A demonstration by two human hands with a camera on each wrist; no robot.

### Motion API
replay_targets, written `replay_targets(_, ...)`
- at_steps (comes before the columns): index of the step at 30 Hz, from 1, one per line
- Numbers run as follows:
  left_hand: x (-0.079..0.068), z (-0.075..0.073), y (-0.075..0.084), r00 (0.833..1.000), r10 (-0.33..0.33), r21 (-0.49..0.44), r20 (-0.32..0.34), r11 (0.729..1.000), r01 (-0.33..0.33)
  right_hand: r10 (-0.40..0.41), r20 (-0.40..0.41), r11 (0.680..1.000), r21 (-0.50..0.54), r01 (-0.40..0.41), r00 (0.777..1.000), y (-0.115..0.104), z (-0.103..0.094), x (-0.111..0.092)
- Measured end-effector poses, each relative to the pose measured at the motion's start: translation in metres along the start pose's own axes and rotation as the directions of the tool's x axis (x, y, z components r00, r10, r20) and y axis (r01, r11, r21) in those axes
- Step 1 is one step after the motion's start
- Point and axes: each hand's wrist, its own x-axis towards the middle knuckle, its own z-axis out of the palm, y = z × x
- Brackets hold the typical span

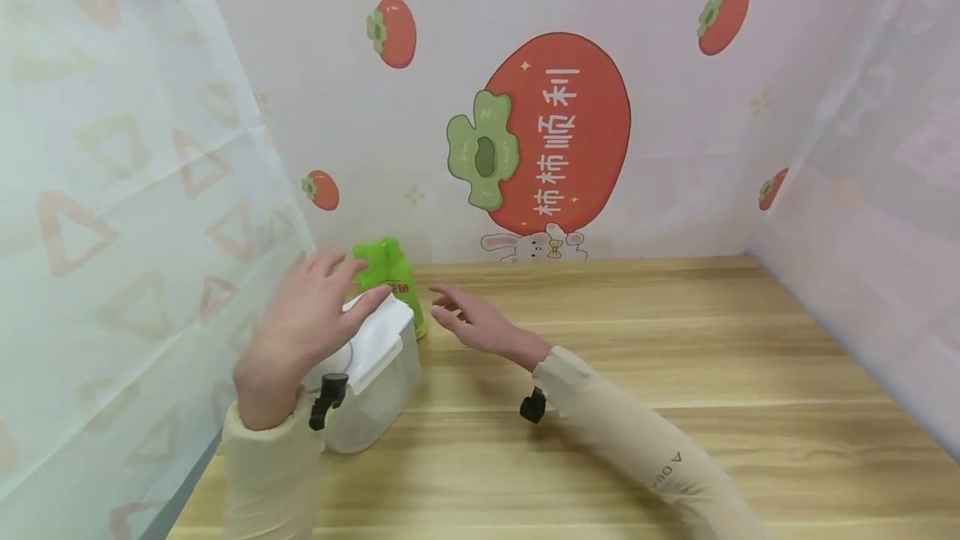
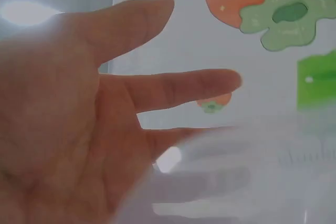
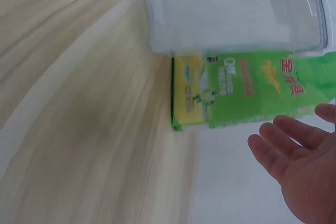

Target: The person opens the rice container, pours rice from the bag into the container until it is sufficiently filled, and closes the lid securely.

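Note:
A translucent lidded plastic container (image 1: 378, 407) with a white lid (image 1: 378, 332) stands at the left of the table. My left hand (image 1: 307, 311) is beside and over its lid, fingers extended and spread with nothing between them. In the left wrist view, the container's clear wall (image 2: 262, 182) covers some of the fingers. Behind the container stands a green and yellow package (image 3: 247, 87), its lower part partly hidden by the container in the head view. To the right of the package is my right hand (image 1: 480, 323), empty, its fingers loosely bent toward the package.
The wood-grain table (image 1: 600, 440) stretches to the right. A white cloth wall (image 1: 660, 215) printed with persimmons closes off the back, and further cloth walls (image 1: 97, 273) rise along both sides, the left one close to my left arm.

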Motion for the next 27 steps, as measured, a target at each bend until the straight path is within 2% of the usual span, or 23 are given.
replay_targets(7,-0.013,-0.001,-0.02,0.986,-0.076,-0.073,0.145,0.993,0.088,-0.04,0.01,0.997,0.062,0.04,0.999,-0.01,0.013,0.008)
replay_targets(13,-0.021,0.0,-0.03,0.977,-0.092,-0.064,0.19,0.992,0.106,-0.027,0.025,0.987,0.16,0.023,0.999,-0.02,0.022,0.016)
replay_targets(22,-0.019,0.001,-0.04,0.981,-0.001,-0.072,0.194,0.997,0.016,-0.097,0.045,0.958,0.274,0.081,0.994,-0.031,0.038,0.034)
replay_targets(27,-0.016,0.004,-0.04,0.984,0.031,-0.089,0.175,0.996,-0.015,-0.054,0.023,0.93,0.366,0.041,0.998,-0.031,0.044,0.036)
